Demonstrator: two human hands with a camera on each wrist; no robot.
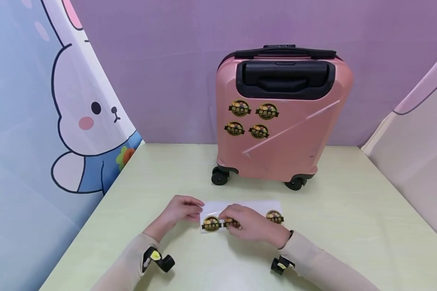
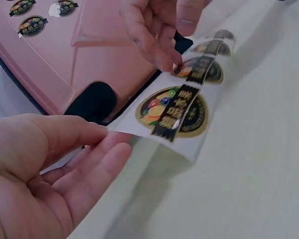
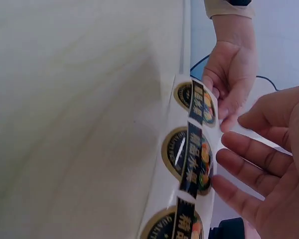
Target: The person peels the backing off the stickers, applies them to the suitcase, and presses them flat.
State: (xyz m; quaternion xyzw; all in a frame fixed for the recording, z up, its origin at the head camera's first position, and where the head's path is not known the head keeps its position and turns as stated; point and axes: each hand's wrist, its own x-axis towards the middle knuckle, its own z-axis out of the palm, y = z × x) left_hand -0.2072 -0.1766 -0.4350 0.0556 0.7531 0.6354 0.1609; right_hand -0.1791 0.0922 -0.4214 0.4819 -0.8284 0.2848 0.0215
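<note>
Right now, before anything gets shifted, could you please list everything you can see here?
Suitcase: one, pink with black handle and wheels, standing at the table's back
Suitcase stickers: four, black and gold, upper left of its face
Sticker sheet: one, white, before the suitcase
Sheet stickers: four visible, black and gold, in a row
Table: one, pale, underneath
Backdrop: one, purple, behind
Rabbit-print cloth: one, mostly blue, left
Side cloth: one, pale, right
Wrist cameras: two, black, at the wrists
Sleeves: two, beige, both arms
Left grip: one, pinching the sheet's left end
Right grip: one, over the sheet
</note>
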